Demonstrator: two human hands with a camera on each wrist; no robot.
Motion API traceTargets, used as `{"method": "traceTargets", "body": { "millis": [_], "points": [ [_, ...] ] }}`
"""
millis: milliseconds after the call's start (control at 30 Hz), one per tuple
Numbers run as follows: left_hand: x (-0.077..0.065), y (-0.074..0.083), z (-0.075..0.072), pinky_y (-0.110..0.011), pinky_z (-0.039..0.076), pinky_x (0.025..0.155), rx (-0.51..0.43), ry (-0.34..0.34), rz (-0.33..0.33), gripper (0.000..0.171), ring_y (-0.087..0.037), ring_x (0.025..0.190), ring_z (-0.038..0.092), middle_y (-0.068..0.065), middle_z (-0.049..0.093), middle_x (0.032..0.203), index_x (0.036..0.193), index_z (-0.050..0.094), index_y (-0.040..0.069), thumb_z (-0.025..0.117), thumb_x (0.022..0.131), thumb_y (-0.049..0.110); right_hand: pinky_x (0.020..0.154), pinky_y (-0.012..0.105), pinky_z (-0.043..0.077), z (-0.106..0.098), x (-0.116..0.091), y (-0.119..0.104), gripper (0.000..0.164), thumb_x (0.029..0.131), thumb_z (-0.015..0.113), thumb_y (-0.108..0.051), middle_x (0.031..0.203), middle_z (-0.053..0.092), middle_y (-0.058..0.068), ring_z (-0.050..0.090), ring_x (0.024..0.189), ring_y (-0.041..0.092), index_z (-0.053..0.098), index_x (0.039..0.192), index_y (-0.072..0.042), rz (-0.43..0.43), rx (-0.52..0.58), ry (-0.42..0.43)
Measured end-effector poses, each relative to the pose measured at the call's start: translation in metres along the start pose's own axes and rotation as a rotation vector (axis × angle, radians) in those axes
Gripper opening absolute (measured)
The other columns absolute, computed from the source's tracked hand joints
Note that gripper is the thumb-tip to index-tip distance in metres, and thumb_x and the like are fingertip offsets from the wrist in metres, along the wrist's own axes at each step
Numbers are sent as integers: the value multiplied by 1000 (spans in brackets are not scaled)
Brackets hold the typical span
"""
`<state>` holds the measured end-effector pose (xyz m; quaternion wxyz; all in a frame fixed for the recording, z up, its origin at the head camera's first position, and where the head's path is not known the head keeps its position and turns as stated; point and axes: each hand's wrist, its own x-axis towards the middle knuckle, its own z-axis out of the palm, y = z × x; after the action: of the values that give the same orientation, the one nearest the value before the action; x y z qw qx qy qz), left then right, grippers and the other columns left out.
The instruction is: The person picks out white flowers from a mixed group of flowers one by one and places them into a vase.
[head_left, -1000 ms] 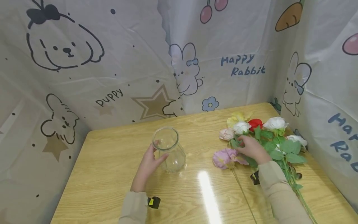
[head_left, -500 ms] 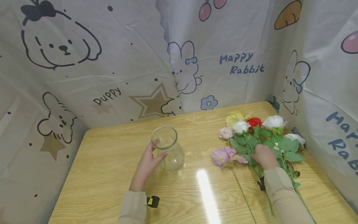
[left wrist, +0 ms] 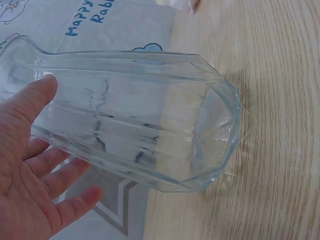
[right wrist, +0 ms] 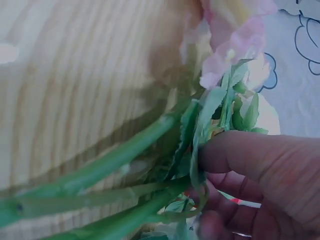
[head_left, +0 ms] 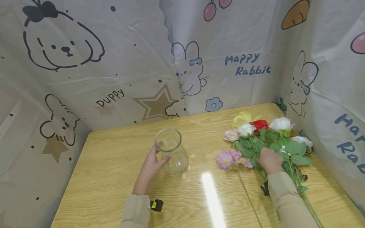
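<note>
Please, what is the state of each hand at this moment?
Left hand: holding the glass vase.
Right hand: closed, pinching a green leaf; whether also a stem, I cannot tell.

"Puppy" (head_left: pixel 110 98) and "Happy Rabbit" (head_left: pixel 247 64) — both on the pale cartoon-print wall sheeting (head_left: pixel 137 63).

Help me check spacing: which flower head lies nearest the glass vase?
The lilac bloom with yellow streaks; every other head, even the pale pink one, lies farther from the vase.
</note>
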<state>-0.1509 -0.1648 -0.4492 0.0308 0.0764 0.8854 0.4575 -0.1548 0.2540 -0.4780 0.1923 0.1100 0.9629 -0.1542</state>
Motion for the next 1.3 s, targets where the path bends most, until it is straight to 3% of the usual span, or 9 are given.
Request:
{"method": "traceTargets", "body": {
  "millis": [133, 400, 500, 733, 933, 1133, 1300],
  "points": [
    [0, 0, 0, -67, 33, 97, 1, 0, -2, 75, -38, 129, 34, -15, 33, 143, 137, 25, 14, 60, 78, 44, 57, 49, 47, -2, 0, -2, 25, 84, 50, -25, 74, 60, 18, 57, 69, 30, 54, 69, -5, 15, 38, 1],
    [-1, 1, 0, -66, 33, 97, 1, -3, -9, 74, -37, 129, 34, -15, 33, 144, 137, 26, 15, 60, 78, 44, 58, 48, 45, -10, -1, -5, 24, 84, 49, -26, 73, 58, 13, 55, 70, 28, 50, 67, -9, 13, 57, 8],
    [-1, 1, 0, -66, 33, 97, 4, -1, -3, 74, -37, 129, 35, -15, 33, 143, 137, 26, 14, 60, 78, 43, 53, 41, 41, -14, -3, -7, 26, 83, 49, -26, 64, 50, 7, 49, 63, 22, 44, 62, -13, 1, 61, 44],
    [0, 1, 0, -66, 32, 97, 2, 2, -11, 74, -37, 129, 35, -15, 33, 144, 137, 26, 15, 60, 78, 45, 45, 25, 18, -31, -9, -17, 33, 81, 46, -21, 52, 19, -5, 19, 50, 11, 26, 54, -18, -52, 119, 184],
    [1, 0, 1, -65, 33, 98, 6, 7, -34, 74, -37, 129, 34, -14, 33, 144, 136, 28, 17, 58, 76, 51, 45, 24, 15, -43, -12, -25, 31, 81, 45, -19, 50, 19, -5, 17, 49, 12, 27, 56, -17, -80, 142, 296],
    [0, 1, 0, -64, 32, 100, -14, 5, -48, 76, -35, 131, 33, -13, 32, 145, 136, 28, 18, 59, 76, 53, 45, 28, 19, -57, -17, -42, 22, 79, 44, -15, 52, 26, -2, 23, 49, 14, 33, 60, -13, -117, 158, 428],
    [0, 0, 1, -64, 32, 100, -18, 8, -49, 75, -35, 130, 33, -12, 32, 145, 136, 28, 19, 60, 76, 50, 48, 29, 18, -74, -22, -62, 21, 78, 43, -17, 53, 27, -1, 23, 50, 14, 33, 60, -13, -136, 145, 450]
  ]
}}
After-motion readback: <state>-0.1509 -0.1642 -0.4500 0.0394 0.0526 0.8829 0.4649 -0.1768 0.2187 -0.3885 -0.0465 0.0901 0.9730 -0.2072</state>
